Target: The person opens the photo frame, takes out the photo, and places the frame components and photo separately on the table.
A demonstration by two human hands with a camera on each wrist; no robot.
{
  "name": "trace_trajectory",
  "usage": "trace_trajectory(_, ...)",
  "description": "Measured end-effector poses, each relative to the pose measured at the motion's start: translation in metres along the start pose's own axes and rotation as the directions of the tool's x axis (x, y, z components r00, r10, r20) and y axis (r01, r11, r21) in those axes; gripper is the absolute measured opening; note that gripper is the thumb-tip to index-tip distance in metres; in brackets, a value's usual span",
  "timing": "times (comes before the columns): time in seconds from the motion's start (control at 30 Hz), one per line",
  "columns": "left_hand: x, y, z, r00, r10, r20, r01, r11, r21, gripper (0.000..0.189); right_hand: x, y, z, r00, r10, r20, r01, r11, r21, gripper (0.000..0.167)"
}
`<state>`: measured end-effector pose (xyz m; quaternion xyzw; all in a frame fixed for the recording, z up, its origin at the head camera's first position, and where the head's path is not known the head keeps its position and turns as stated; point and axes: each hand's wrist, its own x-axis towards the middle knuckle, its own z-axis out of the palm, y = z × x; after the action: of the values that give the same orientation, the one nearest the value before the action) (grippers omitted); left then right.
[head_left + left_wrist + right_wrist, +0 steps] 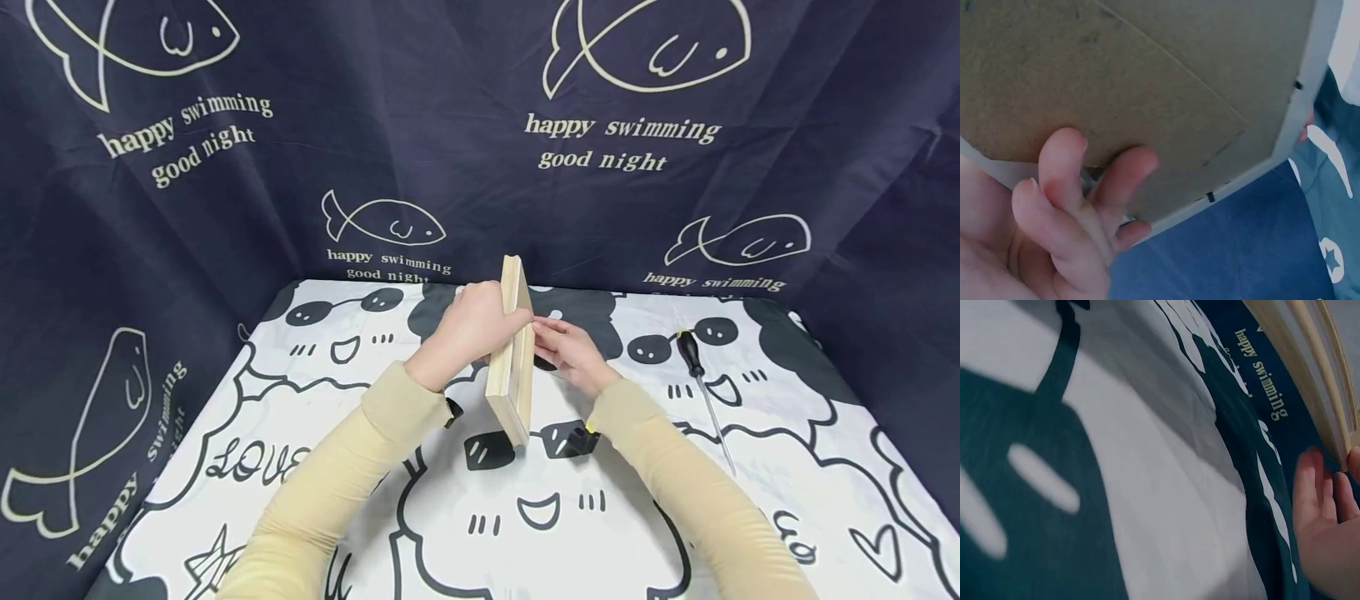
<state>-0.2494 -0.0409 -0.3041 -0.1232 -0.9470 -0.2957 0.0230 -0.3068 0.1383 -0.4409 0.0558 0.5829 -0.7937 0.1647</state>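
Observation:
A picture frame (510, 367) of pale wood stands edge-on to me, upright and raised over the cloth. My left hand (474, 321) grips it from the left, thumb across its near edge. In the left wrist view, bent fingers (1124, 175) lie against its brown backing board (1166, 119), and a bit of shiny metal shows between them. From the right, my right hand (572, 354) has its fingertips at the frame's side. There, in the right wrist view, thumb and fingers meet around a corner of the wooden moulding (1313, 369).
A screwdriver (692, 357) with a black handle lies on the right of the table, shaft toward me. A white cloth (525, 550) with cartoon drawings covers the table. Dark blue curtains (465, 108) with fish prints hang behind and at both sides.

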Motion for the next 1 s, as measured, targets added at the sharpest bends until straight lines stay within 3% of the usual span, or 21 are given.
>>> trace_trajectory(0.17,-0.001,-0.001,0.003,1.000,0.014,0.016,-0.012,0.993,-0.115,0.022,-0.006,-0.008,-0.013,0.998,0.060,0.001,-0.060,0.997,-0.044,0.049)
trace_trajectory(0.4,-0.002,-0.002,0.007,0.999,-0.007,0.046,0.018,0.973,-0.228,0.034,-0.015,-0.021,-0.028,0.999,0.022,0.038,-0.020,0.998,-0.052,0.042)
trace_trajectory(0.53,-0.004,-0.005,0.010,0.998,-0.007,0.062,0.022,0.968,-0.250,0.035,-0.021,-0.028,-0.035,0.998,0.019,0.051,-0.015,0.997,-0.072,0.051)
trace_trajectory(0.77,-0.003,-0.017,0.018,0.993,0.009,0.120,0.031,0.943,-0.332,0.027,-0.028,-0.036,-0.044,0.999,0.028,0.040,-0.024,0.994,-0.111,0.054)
trace_trajectory(1.0,0.001,-0.034,0.027,0.978,-0.001,0.207,0.085,0.913,-0.398,0.037,-0.033,-0.041,-0.053,1.000,0.007,0.023,-0.003,0.987,-0.160,0.057)
